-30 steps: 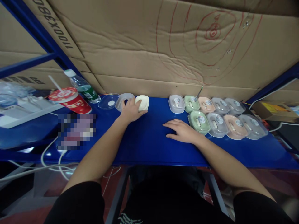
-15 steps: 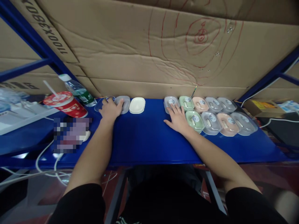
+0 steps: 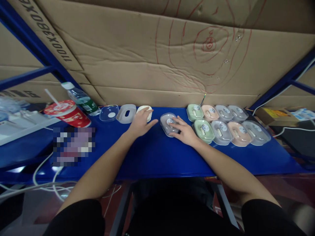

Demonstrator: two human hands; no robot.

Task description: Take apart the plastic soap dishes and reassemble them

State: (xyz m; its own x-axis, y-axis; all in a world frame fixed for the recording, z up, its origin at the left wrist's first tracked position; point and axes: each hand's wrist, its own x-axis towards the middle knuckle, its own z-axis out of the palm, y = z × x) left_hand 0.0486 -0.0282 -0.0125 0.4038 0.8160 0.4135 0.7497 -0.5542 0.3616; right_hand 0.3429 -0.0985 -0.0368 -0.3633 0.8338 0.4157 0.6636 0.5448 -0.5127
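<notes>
My right hand (image 3: pixel 184 131) has its fingers over the right side of a grey box with a clear lid (image 3: pixel 168 122) and its thumb at the near edge. A round white label marks that lid. My left hand (image 3: pixel 142 124) is open, fingers spread, partly covering a cream square piece (image 3: pixel 145 108); whether it touches the piece I cannot tell. Left of it lie a grey cover with an oval slot (image 3: pixel 123 114) and a clear lid with a white round label (image 3: pixel 105 113).
Two rows of lidded boxes in green (image 3: pixel 203 131), grey and peach stand at the right. A red cup with a straw (image 3: pixel 71 114) and a water bottle (image 3: pixel 85 102) stand at the left, near white cables (image 3: pixel 40 168). A cardboard wall (image 3: pixel 123 59) closes the back.
The grey lidded box has moved left and nearer me with my right hand, out of the back row's left end. My left hand has shifted right from the clear lid and grey cover.
</notes>
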